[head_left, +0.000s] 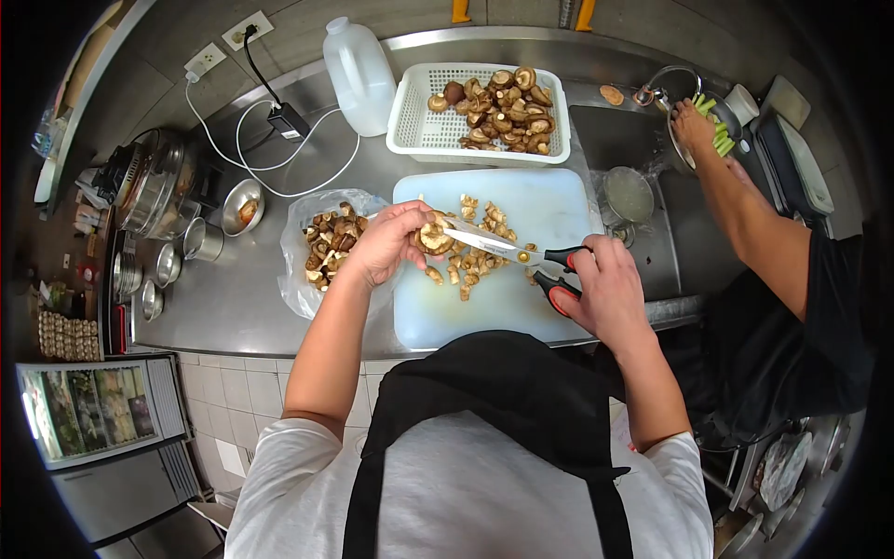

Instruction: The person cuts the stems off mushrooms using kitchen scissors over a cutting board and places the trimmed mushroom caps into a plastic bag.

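My left hand grips a shiitake mushroom with its gilled underside turned up. In my right hand are scissors with black and red handles, their blades at the mushroom's stem. Below them, cut mushroom stems lie scattered on a pale blue cutting board. Left of the board, a clear plastic bag holds mushroom caps. Behind the board, a white perforated basket contains more whole mushrooms.
A co-worker's hand holds green stalks by the sink at right. A plastic jug, white cable and metal bowl stand or lie at back left. Inside the sink is a clear container.
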### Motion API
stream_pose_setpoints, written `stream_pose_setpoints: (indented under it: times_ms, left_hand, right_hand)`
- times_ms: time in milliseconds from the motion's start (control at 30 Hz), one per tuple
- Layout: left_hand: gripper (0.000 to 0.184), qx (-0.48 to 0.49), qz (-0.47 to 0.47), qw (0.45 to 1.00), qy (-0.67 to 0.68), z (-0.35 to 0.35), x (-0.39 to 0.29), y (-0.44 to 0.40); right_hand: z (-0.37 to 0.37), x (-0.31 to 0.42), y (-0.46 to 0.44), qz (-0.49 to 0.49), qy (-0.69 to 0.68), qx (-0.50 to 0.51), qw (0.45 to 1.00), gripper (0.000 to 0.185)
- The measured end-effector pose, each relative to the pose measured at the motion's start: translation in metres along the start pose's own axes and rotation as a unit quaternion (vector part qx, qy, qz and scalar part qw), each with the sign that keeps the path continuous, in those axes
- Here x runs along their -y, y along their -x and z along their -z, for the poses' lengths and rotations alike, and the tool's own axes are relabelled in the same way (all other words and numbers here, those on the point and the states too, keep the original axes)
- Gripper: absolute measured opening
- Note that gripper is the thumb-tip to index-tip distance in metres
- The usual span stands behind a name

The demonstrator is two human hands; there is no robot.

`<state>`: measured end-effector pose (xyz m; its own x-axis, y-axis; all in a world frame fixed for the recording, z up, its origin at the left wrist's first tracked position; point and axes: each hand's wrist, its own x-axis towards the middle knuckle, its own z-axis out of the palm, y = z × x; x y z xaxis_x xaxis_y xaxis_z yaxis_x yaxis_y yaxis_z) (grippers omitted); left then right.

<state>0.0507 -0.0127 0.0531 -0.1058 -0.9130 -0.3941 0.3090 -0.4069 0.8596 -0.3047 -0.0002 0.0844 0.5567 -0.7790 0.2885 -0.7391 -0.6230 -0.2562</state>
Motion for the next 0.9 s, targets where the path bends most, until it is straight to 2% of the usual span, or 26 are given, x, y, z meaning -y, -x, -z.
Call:
stream_pose_setpoints:
  times_ms: [67,200,267,300,367,467,600,700,767,800,867,900]
  left_hand:
    - [0.015,0.045,0.027,0.999,0.003,0.003,-0.001,0.000]
    - [0.018,0.060,0.040,0.997,0.000,0.002,-0.003,-0.002]
    - [0.031,0.041,0.047,0.995,-0.078,-0.003,-0.007,-0.001]
    - [0.031,0.042,0.047,0.995,-0.079,-0.006,-0.010,0.000]
    - [0.050,0.008,0.048,0.980,-0.195,-0.013,-0.015,0.004]
    - [0.060,-0.006,0.042,0.966,-0.255,-0.018,-0.016,0.005]
    - [0.061,-0.007,0.040,0.958,-0.282,-0.018,-0.021,0.006]
    - [0.061,0.013,0.058,0.964,-0.261,-0.015,-0.022,0.003]
    - [0.057,-0.008,0.094,0.987,-0.134,-0.010,-0.017,-0.001]
    - [0.057,-0.011,0.090,0.987,-0.134,-0.001,-0.005,-0.007]
    - [0.051,-0.095,0.039,0.993,0.059,0.013,0.016,-0.019]
    - [0.051,-0.094,0.037,0.993,0.058,0.014,0.020,-0.019]
  right_hand:
    - [0.001,0.000,0.000,-0.001,0.007,-0.004,1.000,0.047]
    - [0.003,-0.003,-0.003,0.001,0.001,0.010,1.000,0.048]
    - [0.004,-0.006,-0.005,0.005,-0.008,0.027,1.000,0.048]
    - [0.004,-0.006,-0.005,0.004,-0.008,0.027,1.000,0.048]
    - [0.005,-0.005,-0.006,0.010,0.004,0.024,1.000,0.048]
    - [0.002,-0.005,-0.005,0.002,-0.003,0.028,1.000,0.047]
    - [-0.001,-0.002,-0.004,-0.017,-0.026,0.055,0.998,0.045]
    - [-0.011,-0.006,0.001,-0.049,-0.055,0.095,0.993,0.041]
    - [-0.013,-0.007,0.003,-0.033,-0.080,0.066,0.994,0.042]
    - [-0.014,-0.007,0.005,-0.028,-0.080,0.064,0.994,0.042]
    - [-0.016,-0.005,0.011,-0.074,-0.087,0.049,0.992,0.045]
    - [-0.020,-0.005,0.013,-0.073,-0.087,0.047,0.992,0.045]
